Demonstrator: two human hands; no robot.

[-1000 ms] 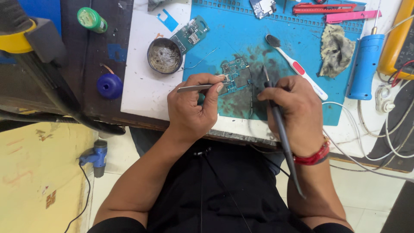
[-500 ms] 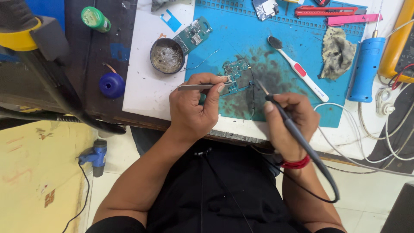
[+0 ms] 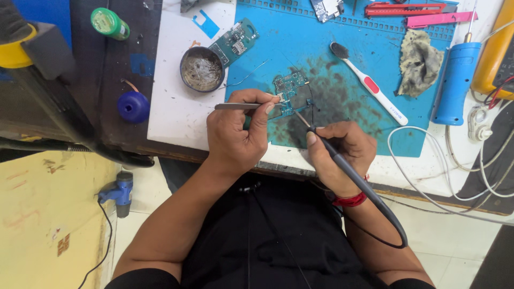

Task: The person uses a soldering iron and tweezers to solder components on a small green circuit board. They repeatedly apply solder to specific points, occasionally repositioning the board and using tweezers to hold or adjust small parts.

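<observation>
Soldering work on a small circuit board (image 3: 290,92) lying on a blue mat (image 3: 342,48).
The left hand (image 3: 238,136), fingers clamped on tweezers (image 3: 243,106), steadies the board; the right hand (image 3: 337,155), fingers closed around a soldering iron (image 3: 353,179), touches its tip to it. A toothbrush (image 3: 369,83) lies right of the board, a round tin (image 3: 202,68) left.

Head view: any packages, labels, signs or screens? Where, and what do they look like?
No screens or signs.
Green bottle: top left on the dark bench, lying down, cylindrical, pale label.
Round tin: open, on white sheet left of the blue mat, greyish contents.
Blue sticker: on the sheet.
</observation>
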